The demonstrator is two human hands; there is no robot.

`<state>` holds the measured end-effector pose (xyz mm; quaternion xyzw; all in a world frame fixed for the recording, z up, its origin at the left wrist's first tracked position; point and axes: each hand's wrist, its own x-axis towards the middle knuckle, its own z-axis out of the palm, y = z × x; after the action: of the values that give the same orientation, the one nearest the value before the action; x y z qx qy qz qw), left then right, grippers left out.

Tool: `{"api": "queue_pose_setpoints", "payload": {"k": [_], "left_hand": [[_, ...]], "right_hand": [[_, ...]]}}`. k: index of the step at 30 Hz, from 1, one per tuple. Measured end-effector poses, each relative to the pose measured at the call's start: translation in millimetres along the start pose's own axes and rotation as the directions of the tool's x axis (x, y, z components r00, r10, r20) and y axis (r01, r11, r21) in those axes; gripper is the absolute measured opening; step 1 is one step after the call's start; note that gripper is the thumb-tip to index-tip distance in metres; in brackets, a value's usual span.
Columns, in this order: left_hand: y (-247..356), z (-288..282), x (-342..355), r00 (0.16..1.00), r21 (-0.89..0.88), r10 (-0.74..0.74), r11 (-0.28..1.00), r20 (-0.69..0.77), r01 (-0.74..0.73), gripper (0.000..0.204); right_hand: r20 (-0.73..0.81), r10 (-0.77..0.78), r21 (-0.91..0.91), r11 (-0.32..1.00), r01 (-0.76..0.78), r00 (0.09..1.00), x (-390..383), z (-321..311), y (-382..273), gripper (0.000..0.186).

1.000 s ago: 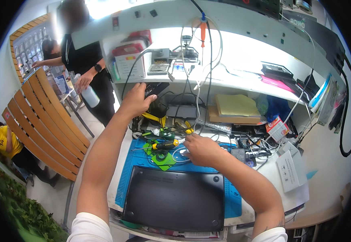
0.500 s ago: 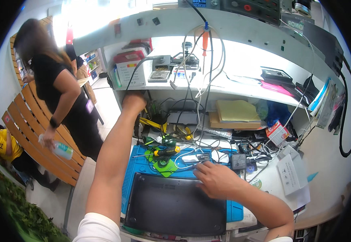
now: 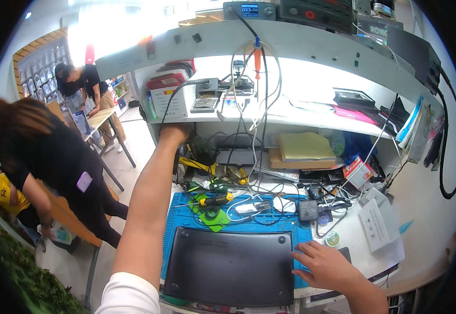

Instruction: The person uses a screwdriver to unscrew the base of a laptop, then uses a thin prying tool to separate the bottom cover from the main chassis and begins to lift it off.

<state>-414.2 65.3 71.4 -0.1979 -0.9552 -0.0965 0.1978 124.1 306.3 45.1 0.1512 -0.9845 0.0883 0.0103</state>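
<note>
A black laptop (image 3: 228, 269) lies bottom side up on a blue work mat (image 3: 171, 215), its rubber feet showing at the far corners. Beside its right edge is my right hand (image 3: 319, 264), open, fingers stretched toward the laptop and their tips at its rim. My left arm reaches far forward, and my left hand (image 3: 174, 133) is under the white shelf at the left, with its fingers hidden. Behind the laptop lie a yellow and black screwdriver (image 3: 215, 200), a green card-like piece (image 3: 215, 221) and a grey-white device with a cable (image 3: 253, 207).
A black power adapter (image 3: 308, 210), tangled cables and a white box (image 3: 375, 225) crowd the right of the bench. Cables and an orange screwdriver (image 3: 257, 64) hang before the shelf (image 3: 290, 121). Left of the bench a person in black (image 3: 55, 162) bends beside a slatted wooden bench.
My right hand has moved right and nearer, from the laptop's far edge to its right edge. My left hand stays under the shelf. The person in black has moved left and bent down.
</note>
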Motion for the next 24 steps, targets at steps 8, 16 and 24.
{"api": "queue_pose_setpoints", "payload": {"k": [8, 16, 24], "left_hand": [[39.1, -16.9, -89.4, 0.970, -0.102, 0.230, 0.966, -0.078, -0.237, 0.026], [52.0, 13.7, -108.2, 0.809, -0.375, 0.564, 0.795, 0.165, -0.477, 0.029], [101.9, 89.9, -78.8, 0.777, -0.314, 0.527, 0.845, 0.344, -0.434, 0.048]], "right_hand": [[-0.108, 0.048, 0.117, 0.992, -0.035, 0.993, -36.2, 12.1, -5.8, 0.038], [-0.081, 0.065, 0.196, 0.980, -0.048, 0.995, -34.8, 27.8, -13.0, 0.034], [-0.368, 0.017, 0.402, 0.904, 0.142, 0.930, -29.7, 71.3, -52.9, 0.024]]}}
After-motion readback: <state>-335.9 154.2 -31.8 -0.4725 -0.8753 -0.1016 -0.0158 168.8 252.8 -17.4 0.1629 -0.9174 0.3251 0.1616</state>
